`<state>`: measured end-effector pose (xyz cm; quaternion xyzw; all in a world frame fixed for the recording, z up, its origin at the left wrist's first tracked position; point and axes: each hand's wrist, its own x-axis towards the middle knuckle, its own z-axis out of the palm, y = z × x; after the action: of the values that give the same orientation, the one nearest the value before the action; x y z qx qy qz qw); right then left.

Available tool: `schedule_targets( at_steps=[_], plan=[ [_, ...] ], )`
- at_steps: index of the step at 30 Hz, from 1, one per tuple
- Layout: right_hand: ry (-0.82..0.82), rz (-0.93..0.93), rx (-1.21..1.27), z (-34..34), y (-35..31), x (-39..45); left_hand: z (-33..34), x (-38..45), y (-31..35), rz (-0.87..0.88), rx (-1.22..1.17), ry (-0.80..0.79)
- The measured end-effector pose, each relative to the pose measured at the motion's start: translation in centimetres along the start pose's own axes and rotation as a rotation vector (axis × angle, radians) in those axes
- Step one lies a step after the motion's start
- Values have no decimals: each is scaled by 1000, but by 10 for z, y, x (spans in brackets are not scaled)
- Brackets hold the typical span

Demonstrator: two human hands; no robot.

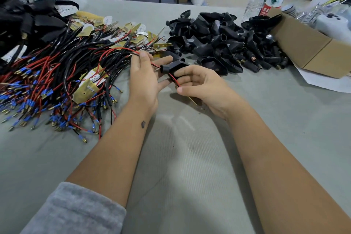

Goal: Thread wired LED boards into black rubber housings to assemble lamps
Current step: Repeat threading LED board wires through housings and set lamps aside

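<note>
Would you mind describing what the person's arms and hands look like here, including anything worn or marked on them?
Both hands are bare, with no gloves, rings or watch in view. The left arm has a grey fleecy sleeve pushed up toward the elbow, and a small dark tattoo sits near the wrist below the left hand. The right arm shows no sleeve, and the right hand carries no markings.

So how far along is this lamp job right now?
Done: the heap at far left may be finished lamps, unclear. In hand: the left hand and right hand feed a red-black wire through one housing. Left: big piles of wired boards and empty housings.
</note>
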<state>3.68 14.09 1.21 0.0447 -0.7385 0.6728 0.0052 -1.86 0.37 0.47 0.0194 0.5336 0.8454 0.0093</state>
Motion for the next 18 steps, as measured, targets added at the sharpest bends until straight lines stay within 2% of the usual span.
schedule_targets(
  at_steps=[7,18],
  plan=[
    [24,-11,-34,0,0,0,0,-3,-1,-74,88,-122],
    [77,-87,-49,7,-2,0,3,-9,1,69,71,-73]
  ],
)
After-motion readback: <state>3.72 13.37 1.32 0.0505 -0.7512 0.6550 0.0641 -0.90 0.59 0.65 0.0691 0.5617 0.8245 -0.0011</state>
